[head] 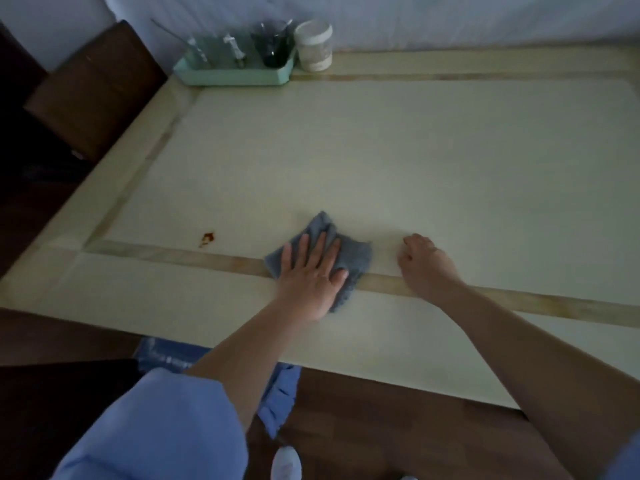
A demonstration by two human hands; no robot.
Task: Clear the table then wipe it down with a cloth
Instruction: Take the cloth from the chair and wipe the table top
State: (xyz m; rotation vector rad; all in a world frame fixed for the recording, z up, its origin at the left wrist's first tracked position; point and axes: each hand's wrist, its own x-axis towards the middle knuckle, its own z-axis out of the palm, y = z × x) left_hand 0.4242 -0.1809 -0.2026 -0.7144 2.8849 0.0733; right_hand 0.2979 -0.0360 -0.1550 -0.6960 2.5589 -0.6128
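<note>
Fingers (304, 249) of the left hand (308, 275) lie straight and slightly fanned, pressing a grey cloth (353, 258) flat against the pale table (381, 150). The thumb points right across the fabric. The cloth is loosely folded and sits near the person's edge, straddling the tan inlay band (173, 254). Just right of the cloth, the right hand (424, 263) rests on the surface, fingers loosely curled and holding nothing. A small brown stain (207, 238) lies well to the left of the cloth, just on the far side of the band. The cloth-bearing left hand is the nearer one, so a sideways sweep left looks like the natural next stroke. Far beyond the cloth, a mint-green tray (235, 76) of glassware and a white-lidded jar (314, 46) stand at the table's back edge.
</note>
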